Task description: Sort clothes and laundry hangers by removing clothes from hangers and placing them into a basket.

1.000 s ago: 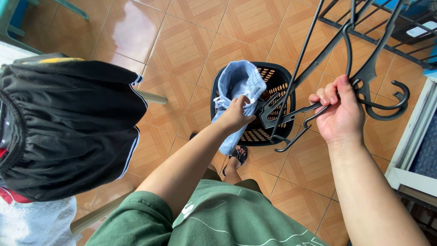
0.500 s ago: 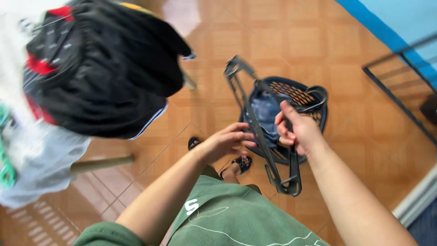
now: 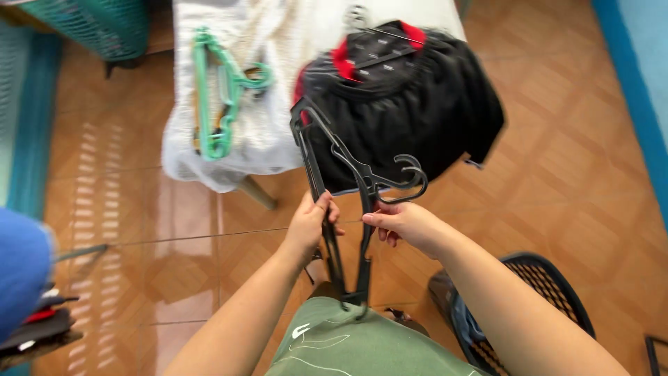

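1. Your left hand (image 3: 311,224) is clenched around one arm of the black hangers (image 3: 346,209), held over the floor (image 3: 174,237) in front of you.
2. Your right hand (image 3: 406,224) pinches the other arm, just below the hooks.
3. The hangers look light, stiff and smooth; grip the straight arms, since the hooks could tangle.
4. Ahead, the black garment (image 3: 410,111) crowds the desk (image 3: 229,104) edge; the black basket (image 3: 543,306) sits at your right, open floor at your left.
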